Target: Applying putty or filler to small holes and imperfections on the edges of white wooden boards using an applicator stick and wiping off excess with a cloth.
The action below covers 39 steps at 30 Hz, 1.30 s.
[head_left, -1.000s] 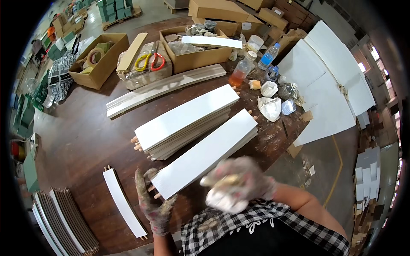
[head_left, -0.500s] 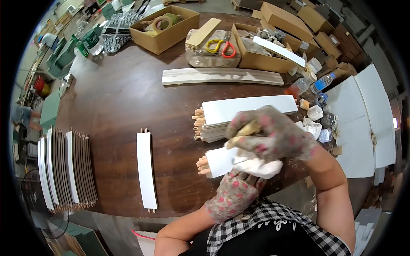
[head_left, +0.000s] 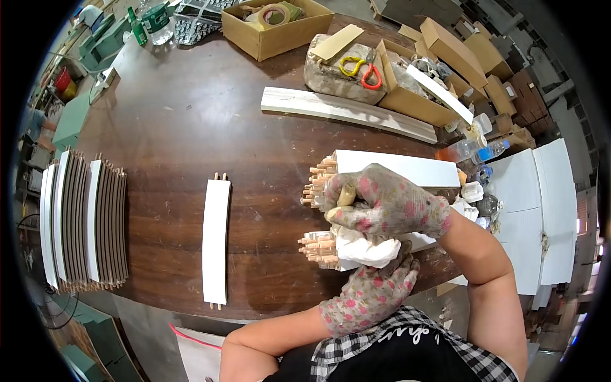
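Observation:
My right hand (head_left: 388, 200), in a floral glove with yellowish fingertips, is closed in a pinch above a crumpled white cloth (head_left: 368, 249). Anything between its fingertips is too hidden to make out. My left hand (head_left: 372, 290), gloved alike, is closed against the cloth's lower right side, its fingertips partly covered. Beneath the hands lies a near stack of white slats (head_left: 347, 263) with wooden dowel ends (head_left: 318, 249) sticking out leftward. Behind it, a second stack of white slats (head_left: 401, 167) with dowels is partly covered by my right hand.
One white slat with dowels (head_left: 216, 242) lies apart at the left centre. Several doweled slats (head_left: 83, 223) stand in a row at far left. Pale boards (head_left: 344, 114), scissors (head_left: 361, 71), cardboard boxes (head_left: 277, 38) and bottles (head_left: 493, 151) line the far and right sides.
My view has shifted, so the slats appear moved. The right hand has come lower over the near stack, still pinched. The left hand stays beside the cloth, and more dowel ends show.

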Available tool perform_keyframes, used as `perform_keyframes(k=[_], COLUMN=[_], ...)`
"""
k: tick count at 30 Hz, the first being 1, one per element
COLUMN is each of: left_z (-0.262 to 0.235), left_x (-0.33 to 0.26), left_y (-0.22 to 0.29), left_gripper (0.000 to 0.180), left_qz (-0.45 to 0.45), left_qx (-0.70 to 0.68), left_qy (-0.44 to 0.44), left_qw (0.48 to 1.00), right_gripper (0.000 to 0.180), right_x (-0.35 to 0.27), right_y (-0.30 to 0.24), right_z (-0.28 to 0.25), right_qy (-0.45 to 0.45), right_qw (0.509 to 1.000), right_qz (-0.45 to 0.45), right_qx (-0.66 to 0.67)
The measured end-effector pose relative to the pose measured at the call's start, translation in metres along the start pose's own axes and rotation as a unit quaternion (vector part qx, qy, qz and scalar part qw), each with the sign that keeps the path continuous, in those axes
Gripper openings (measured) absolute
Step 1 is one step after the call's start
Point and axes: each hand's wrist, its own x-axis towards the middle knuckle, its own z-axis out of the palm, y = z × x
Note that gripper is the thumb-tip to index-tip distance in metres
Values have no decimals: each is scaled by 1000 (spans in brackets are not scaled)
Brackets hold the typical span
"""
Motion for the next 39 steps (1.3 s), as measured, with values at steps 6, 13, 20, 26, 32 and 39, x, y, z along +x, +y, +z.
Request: perform_keyframes(k=[6,13,20,26,32,39], left_z=[-6,-3,-8,-5,-14,-14], left_x=[5,2,5,4,8,18], left_y=[-1,0,0,-2,0,-2], left_gripper=[35,33,37,38,35,24], left_qz=[37,3,-8,31,46,57], left_qx=[25,12,-26,11,25,40], left_qy=[14,19,25,42,27,78], left_qw=[999,1000,999,999,998,995], right_gripper=[22,16,16,17,17,21], right_x=[-4,-8,-2,-4,-23,-108], right_y=[16,2,4,2,13,63], right_z=[-14,-18,-1,-18,-27,-72], right_qy=[21,-49,-38,-44,-73,-63], right_qw=[997,997,995,997,992,973], right_qz=[-19,39,1,-2,67,176], right_qx=[75,54,90,63,77,137])
